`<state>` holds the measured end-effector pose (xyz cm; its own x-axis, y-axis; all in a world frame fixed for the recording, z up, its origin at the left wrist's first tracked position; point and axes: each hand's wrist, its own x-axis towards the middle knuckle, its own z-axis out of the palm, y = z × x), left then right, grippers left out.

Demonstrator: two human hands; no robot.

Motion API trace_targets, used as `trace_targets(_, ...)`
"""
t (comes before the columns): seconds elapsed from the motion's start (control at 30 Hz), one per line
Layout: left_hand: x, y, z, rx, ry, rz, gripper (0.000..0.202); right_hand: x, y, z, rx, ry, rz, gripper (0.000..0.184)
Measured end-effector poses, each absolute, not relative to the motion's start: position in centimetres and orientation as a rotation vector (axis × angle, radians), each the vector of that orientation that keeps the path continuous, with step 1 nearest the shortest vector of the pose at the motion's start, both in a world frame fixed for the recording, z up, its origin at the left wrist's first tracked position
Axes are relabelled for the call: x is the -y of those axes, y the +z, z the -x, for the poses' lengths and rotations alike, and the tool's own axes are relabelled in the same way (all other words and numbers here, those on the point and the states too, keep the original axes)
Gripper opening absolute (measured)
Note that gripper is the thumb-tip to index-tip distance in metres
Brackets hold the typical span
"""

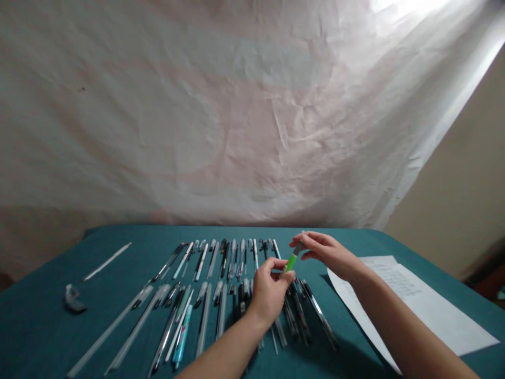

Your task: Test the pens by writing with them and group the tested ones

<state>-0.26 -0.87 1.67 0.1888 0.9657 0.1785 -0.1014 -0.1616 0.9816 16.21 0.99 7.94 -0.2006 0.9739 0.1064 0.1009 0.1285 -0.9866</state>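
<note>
A pen with a bright green barrel (291,261) and a greyish upper end is held slanted above the table, between my two hands. My left hand (270,289) is closed around its lower green part, thumb and fingers pinching it. At the upper grey end, the fingertips of my right hand (326,251) are closed on the pen. Below and around my left hand lie several pens (298,310), partly hidden by the hand and forearm. Whether the grey end is a separate cap I cannot make out.
Pens and clear barrels lie in two rows on the teal table (43,337), among them a light blue pen (183,335). White printed sheets (426,300) are at the right. A thin white stick (107,261) and a small dark-and-clear object (73,300) lie left. A pale sheet (236,116) hangs behind.
</note>
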Motion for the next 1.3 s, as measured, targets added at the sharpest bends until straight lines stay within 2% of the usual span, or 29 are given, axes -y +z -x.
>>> trace_targets(0.13,0.69,1.47,0.30,-0.911,1.226,-1.367,0.017,-0.93,7.99,-16.53,1.474,1.309,1.001,0.034)
trace_targets(0.3,0.66,1.27,0.33,-0.916,1.220,-1.372,0.017,-1.44,7.23,-16.28,1.466,1.126,1.103,0.026)
trace_targets(0.53,0.60,1.17,0.26,-0.915,1.223,-1.379,0.016,-1.03,7.88,-16.37,1.467,1.265,1.018,0.035)
trace_targets(0.77,0.83,1.65,0.46,-0.938,1.229,-1.394,0.016,-1.40,7.36,-16.11,1.462,1.048,1.109,0.025)
trace_targets(1.0,0.80,1.74,0.50,-0.934,1.231,-1.406,0.016,-0.97,7.73,-16.00,1.457,1.251,0.994,0.034)
trace_targets(1.2,0.75,1.36,0.36,-0.941,1.233,-1.404,0.015,-1.26,7.32,-15.79,1.461,1.049,1.111,0.028)
trace_targets(1.3,0.71,1.20,0.29,-0.938,1.235,-1.400,0.015,-1.11,7.54,-15.82,1.479,1.068,1.119,0.029)
